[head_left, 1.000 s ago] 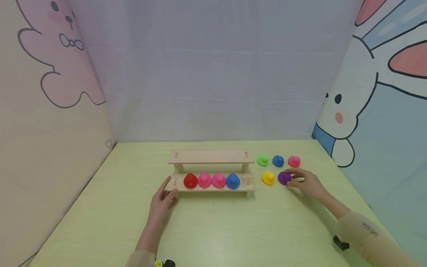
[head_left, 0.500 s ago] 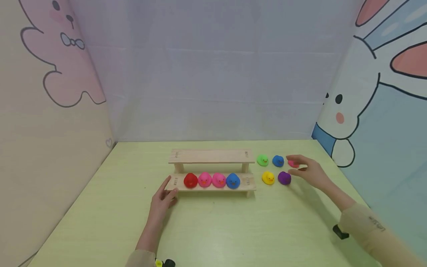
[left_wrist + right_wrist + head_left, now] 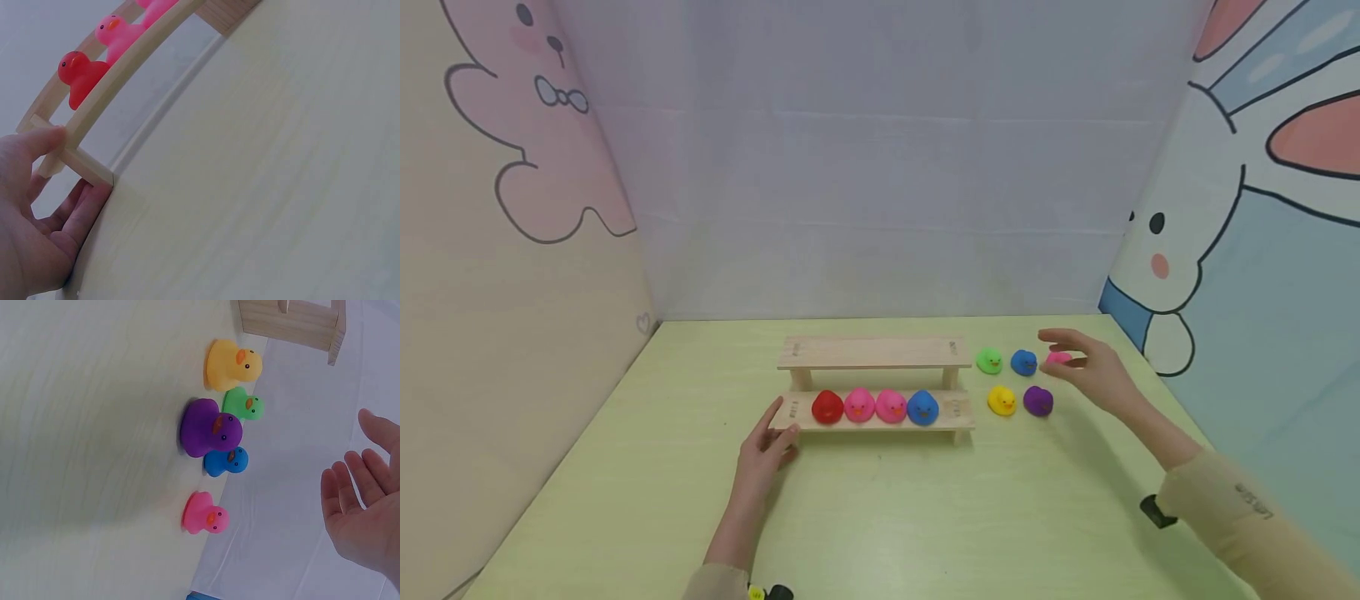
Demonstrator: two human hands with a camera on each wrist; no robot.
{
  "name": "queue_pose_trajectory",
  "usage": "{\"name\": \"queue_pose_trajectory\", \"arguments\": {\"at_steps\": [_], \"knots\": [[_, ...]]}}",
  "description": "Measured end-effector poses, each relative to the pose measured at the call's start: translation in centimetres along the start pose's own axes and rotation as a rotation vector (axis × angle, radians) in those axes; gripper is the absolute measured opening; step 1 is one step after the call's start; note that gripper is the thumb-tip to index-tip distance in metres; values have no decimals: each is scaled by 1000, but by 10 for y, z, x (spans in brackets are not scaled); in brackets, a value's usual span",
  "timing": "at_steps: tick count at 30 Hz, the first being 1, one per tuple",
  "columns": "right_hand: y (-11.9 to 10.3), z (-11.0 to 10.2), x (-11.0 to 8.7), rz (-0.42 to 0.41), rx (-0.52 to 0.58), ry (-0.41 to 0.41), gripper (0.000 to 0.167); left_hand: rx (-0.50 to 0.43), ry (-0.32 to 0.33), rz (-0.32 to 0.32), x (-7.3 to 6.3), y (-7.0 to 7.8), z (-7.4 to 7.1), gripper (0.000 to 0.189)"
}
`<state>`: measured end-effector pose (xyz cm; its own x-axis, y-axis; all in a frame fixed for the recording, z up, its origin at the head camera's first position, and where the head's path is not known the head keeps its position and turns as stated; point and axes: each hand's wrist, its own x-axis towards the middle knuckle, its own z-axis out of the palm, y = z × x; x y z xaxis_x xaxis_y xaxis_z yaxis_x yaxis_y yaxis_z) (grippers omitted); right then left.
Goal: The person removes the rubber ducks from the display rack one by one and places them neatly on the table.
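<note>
My left hand grips the left end of a two-step wooden display stand, thumb over the lower shelf and fingers around its leg. On that shelf stand a red rubber duck, two pink ducks and a blue duck. Raised above the table at the right, my right hand holds nothing, its fingers apart. It partly hides a loose pink duck in the head view. Nearby sit a purple duck, a yellow duck, a green duck and another blue duck.
The stand's upper shelf lies behind the lower one. A pale cloth closes off the table's back, and printed panels flank it, one with a rabbit. The pale green tabletop extends in front of the stand.
My right hand has left the purple duck and risen up and back over the loose pink duck. The purple duck stays on the table. My left hand keeps its grip on the stand.
</note>
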<state>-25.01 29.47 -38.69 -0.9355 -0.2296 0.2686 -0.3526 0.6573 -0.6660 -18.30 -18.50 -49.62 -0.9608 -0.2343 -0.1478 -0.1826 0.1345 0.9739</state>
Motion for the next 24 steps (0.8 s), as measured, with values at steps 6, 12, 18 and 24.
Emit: {"name": "queue_pose_trajectory", "arguments": {"at_steps": [6, 12, 18, 24], "knots": [[-16, 20, -1, -39, 1, 80, 45, 6, 0, -6, 1, 1, -1, 62], [-34, 45, 0, -83, 59, 99, 42, 3, -6, 0, 2, 0, -3, 62], [-52, 67, 0, -141, 96, 105, 40, -5, -4, -5, 2, -2, -3, 63], [-66, 87, 4, -240, 138, 106, 39, 2, -11, 0, 4, -2, -2, 63]]}}
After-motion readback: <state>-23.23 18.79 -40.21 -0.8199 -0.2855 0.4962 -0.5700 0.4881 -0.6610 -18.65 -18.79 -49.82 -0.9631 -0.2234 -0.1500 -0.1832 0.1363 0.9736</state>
